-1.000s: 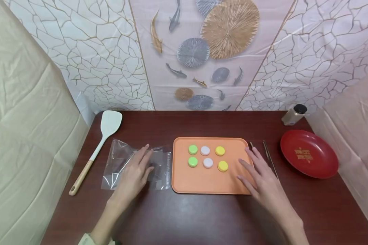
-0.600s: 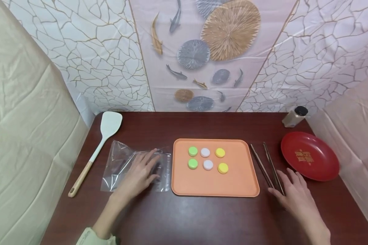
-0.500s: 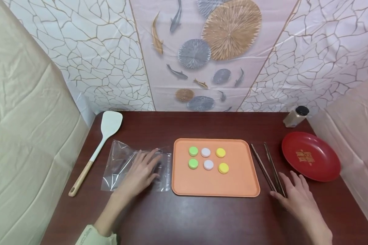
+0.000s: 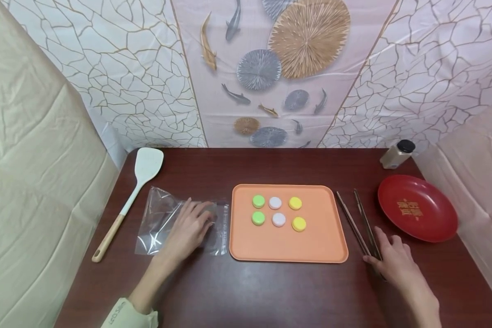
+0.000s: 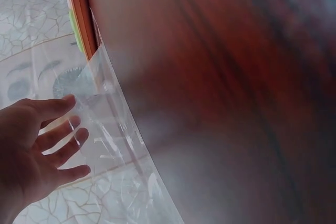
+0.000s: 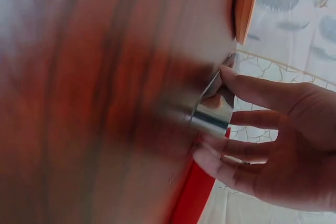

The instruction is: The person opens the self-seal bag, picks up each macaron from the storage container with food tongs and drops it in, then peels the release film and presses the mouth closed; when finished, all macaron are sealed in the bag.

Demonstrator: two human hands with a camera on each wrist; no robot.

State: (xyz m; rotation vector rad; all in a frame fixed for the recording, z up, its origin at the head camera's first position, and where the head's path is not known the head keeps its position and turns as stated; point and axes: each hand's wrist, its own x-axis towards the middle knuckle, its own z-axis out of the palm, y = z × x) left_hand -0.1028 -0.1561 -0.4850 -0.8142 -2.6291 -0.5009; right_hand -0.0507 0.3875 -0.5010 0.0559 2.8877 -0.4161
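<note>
Tongs [image 4: 367,224] of shiny metal lie on the bench [image 4: 270,291], toward its right edge, their 2 arms spread apart and pointing at the far edge. The right hand [image 4: 402,266] is at their bent end, which sits between the thumb and the other fingers. Those fingers are partly bent and somewhat spread; the thumb tip touches the metal, but I cannot tell whether the fingers grip it. The left hand [image 4: 188,230], below a pale green sleeve [image 4: 129,314], is over a clear plastic bag [image 4: 160,218] toward the left edge. Its fingers are loosely bent and spread apart, with nothing held in them; I cannot tell how firmly the tips touch the bag.

Between bag and tongs is an orange tray [image 4: 289,248] with 6 small round pieces in 2 rows: 2 green pieces [image 4: 258,201], 2 whitish pieces [image 4: 275,203] and 2 yellow pieces [image 4: 295,203]. Right of the tongs, a red plate [image 4: 428,212] with gold characters lies by the right edge. Near the far right corner stands a jar [image 4: 393,157] with a black lid. Along the left edge lies a white spatula [image 4: 130,200] with a wooden handle, its blade near the far left corner.
</note>
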